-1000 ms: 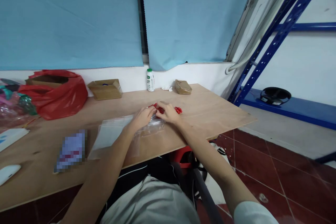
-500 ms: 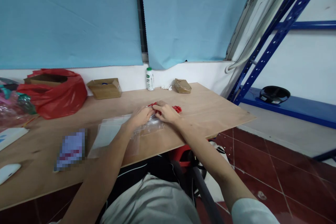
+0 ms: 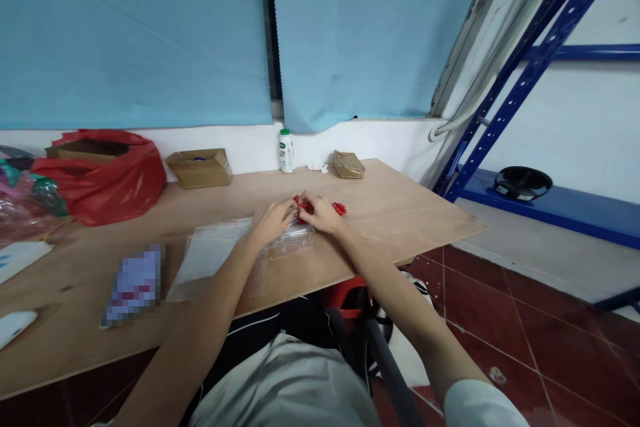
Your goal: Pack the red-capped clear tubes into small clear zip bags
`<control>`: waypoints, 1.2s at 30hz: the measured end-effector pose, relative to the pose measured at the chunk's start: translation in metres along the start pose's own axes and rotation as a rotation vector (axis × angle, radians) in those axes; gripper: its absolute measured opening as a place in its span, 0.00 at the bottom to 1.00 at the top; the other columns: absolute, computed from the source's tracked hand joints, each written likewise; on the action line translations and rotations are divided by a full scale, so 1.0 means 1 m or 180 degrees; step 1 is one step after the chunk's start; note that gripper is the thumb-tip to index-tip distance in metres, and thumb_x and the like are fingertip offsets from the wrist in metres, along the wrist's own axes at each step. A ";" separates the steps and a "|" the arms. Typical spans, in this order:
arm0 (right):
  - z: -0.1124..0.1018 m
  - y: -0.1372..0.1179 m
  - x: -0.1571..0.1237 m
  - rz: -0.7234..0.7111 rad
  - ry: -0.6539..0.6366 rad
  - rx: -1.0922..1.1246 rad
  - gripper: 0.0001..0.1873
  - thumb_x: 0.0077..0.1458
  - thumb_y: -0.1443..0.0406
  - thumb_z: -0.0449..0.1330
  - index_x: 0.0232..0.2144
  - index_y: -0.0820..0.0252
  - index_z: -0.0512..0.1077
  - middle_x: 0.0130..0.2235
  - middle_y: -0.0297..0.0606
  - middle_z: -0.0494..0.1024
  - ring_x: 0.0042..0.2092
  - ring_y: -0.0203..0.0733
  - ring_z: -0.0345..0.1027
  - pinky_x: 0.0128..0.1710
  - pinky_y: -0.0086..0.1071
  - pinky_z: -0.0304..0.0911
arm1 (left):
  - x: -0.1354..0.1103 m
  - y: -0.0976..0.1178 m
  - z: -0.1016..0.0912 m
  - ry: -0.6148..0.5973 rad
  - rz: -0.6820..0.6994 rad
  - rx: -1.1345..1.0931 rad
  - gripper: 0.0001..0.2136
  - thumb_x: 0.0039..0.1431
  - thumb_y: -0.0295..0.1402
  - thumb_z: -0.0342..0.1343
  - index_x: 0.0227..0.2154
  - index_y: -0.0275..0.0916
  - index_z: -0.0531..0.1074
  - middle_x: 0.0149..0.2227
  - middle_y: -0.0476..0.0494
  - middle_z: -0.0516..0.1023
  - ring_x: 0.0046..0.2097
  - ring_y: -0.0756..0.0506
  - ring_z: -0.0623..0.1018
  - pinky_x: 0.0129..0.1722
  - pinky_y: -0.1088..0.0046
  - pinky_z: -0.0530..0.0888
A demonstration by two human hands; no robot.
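My left hand point(image 3: 273, 222) and my right hand point(image 3: 321, 213) meet over the middle of the table. Fingers of both are curled and pinched around a small glossy red piece point(image 3: 303, 207), whose shape is mostly hidden. Just beyond my right hand lies a cluster of round red beads point(image 3: 340, 209); whether it joins the red piece I cannot tell. Beneath my hands is a stack of clear plastic bags point(image 3: 293, 238). Further clear bags point(image 3: 207, 257) lie flat by my left forearm.
Along the wall stand a red plastic bag point(image 3: 120, 187), an open cardboard box point(image 3: 203, 170), a white bottle with green cap point(image 3: 287, 152) and a small brown package point(image 3: 349, 165). A blurred-out purple item point(image 3: 134, 285) lies left. Blue shelving point(image 3: 575, 203) stands at right.
My fingertips have drawn slightly apart, and more of the red piece shows between them. My right hand has turned a little, with its thumb lower.
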State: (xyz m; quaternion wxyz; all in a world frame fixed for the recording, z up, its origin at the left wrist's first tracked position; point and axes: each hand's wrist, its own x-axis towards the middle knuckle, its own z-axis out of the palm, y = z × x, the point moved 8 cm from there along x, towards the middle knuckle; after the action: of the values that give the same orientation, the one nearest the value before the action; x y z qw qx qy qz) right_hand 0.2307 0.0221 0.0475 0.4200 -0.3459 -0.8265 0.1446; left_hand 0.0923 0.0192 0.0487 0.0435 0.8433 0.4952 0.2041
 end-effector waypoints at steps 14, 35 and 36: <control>-0.006 -0.013 0.000 -0.0144 0.0002 -0.0022 0.04 0.57 0.63 0.57 0.33 0.56 0.65 0.33 0.34 0.73 0.34 0.41 0.65 0.38 0.33 0.60 | 0.004 0.003 0.009 -0.0027 0.0282 -0.0354 0.21 0.75 0.43 0.41 0.48 0.42 0.79 0.47 0.36 0.84 0.48 0.38 0.81 0.50 0.64 0.72; 0.002 -0.024 0.000 -0.0542 -0.0355 -0.0803 0.06 0.58 0.70 0.55 0.38 0.55 0.68 0.40 0.43 0.74 0.46 0.52 0.65 0.50 0.41 0.62 | 0.006 -0.002 0.006 -0.0149 0.0315 -0.0085 0.20 0.73 0.44 0.43 0.48 0.46 0.81 0.46 0.38 0.84 0.45 0.38 0.81 0.47 0.64 0.73; -0.001 -0.021 0.000 -0.0446 -0.0239 -0.0739 0.05 0.60 0.68 0.55 0.39 0.55 0.68 0.40 0.43 0.74 0.46 0.51 0.66 0.50 0.41 0.62 | 0.005 -0.004 0.003 -0.0055 0.0250 -0.0050 0.21 0.73 0.46 0.44 0.49 0.47 0.81 0.46 0.38 0.84 0.45 0.37 0.82 0.46 0.64 0.73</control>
State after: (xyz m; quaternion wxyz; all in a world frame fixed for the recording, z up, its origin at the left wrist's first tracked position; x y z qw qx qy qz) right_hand 0.2221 0.0071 0.0597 0.3550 -0.3279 -0.8749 0.0311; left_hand 0.0928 0.0261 0.0462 0.0463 0.8635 0.4597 0.2023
